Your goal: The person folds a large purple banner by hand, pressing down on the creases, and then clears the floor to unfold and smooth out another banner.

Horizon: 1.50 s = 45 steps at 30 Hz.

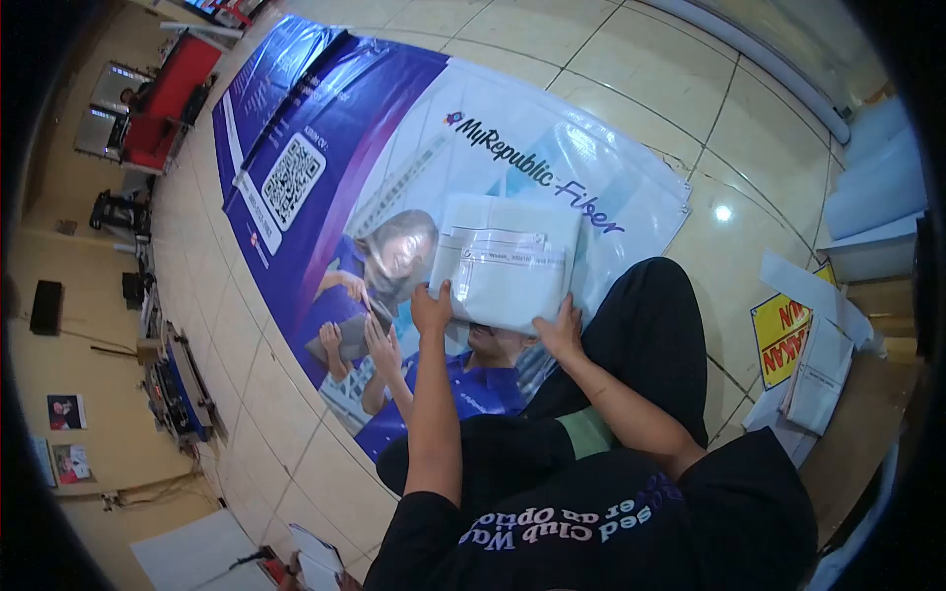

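Observation:
A folded white sheet bundle [507, 295], flat and glossy with a thin printed line of text across it, lies over a large printed banner [394, 108]. The near-left edge of the bundle is gripped by my left hand [431, 310], thumb on top. My right hand [562, 330] pinches the near-right corner, with its thumb along the edge. Fingers under the bundle are hidden. Beneath it the banner is spread on the tiled floor, purple at the left with a QR code and white at the right.
My bent knee [655, 305] is right of the bundle. Farther right are a yellow-and-red printed sign [783, 335], folded white sheets [820, 374] and a brown cardboard piece [852, 433]. White rolls [877, 177] stand by the wall. Another person's hand [291, 571] shows at the bottom left.

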Each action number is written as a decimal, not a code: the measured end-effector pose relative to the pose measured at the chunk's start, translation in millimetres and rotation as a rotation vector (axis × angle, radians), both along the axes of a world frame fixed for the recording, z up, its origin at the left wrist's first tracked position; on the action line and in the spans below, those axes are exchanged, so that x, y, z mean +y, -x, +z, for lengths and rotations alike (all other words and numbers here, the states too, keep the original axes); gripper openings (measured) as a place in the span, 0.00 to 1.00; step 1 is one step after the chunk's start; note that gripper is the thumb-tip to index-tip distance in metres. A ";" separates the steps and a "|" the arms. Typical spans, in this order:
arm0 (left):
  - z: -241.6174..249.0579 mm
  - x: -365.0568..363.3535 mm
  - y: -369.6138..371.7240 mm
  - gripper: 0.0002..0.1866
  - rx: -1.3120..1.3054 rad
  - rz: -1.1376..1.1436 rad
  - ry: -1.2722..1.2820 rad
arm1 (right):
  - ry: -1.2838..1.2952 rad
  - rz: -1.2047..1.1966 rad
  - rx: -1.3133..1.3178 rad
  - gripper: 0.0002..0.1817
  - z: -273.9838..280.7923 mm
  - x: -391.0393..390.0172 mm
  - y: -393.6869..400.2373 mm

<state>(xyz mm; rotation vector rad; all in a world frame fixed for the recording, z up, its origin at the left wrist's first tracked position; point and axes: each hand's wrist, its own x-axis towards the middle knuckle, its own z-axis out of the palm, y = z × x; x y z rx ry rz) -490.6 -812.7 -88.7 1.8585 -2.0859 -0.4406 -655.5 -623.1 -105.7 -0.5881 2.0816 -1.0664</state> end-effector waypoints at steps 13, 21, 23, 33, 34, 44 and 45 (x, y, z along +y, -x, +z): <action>30.8 77.5 2.6 0.32 -0.102 -0.281 0.333 | 0.148 0.638 1.071 0.39 27.4 -72.9 15.7; -16.2 39.1 -6.8 0.36 -0.042 -0.240 0.154 | 0.050 0.547 1.027 0.46 16.6 -94.3 30.5; -21.2 33.1 -9.3 0.36 -0.017 -0.231 0.160 | 0.042 0.548 1.012 0.46 15.9 -100.6 28.2; -27.6 57.8 -14.7 0.37 0.144 -0.032 0.197 | 0.104 0.308 0.965 0.46 31.4 -82.3 37.1; -24.9 72.9 -18.1 0.38 0.195 0.117 0.172 | 0.034 0.218 0.767 0.47 26.3 -72.6 42.2; 5.5 73.9 -50.9 0.31 1.000 0.179 -0.591 | 0.052 0.408 -0.106 0.50 -42.5 -82.8 102.3; 11.3 79.1 -47.2 0.34 1.253 0.278 -0.784 | 0.081 0.295 -0.218 0.49 -16.7 -64.6 92.5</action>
